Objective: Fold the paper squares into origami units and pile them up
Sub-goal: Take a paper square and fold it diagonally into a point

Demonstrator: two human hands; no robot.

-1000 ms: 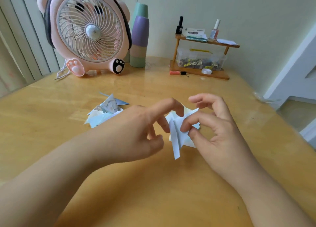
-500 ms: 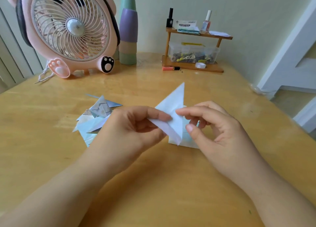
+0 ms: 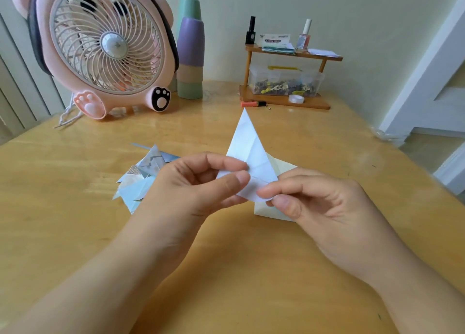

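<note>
Head view: left hand [image 3: 198, 182] and right hand [image 3: 324, 207] both pinch the lower end of the folded paper unit [image 3: 247, 155] between thumb and fingers, above the table [image 3: 226, 270] at frame centre. Risk: uneven pinch pressure could skew the crease or split the narrow base, since both grips crowd one small area. The unit's long axis runs near vertical in frame, tip pointing up toward the frame top. Finished units pile [image 3: 141, 180] lies left; unfolded squares stack [image 3: 274, 167] sits behind the right hand.
</note>
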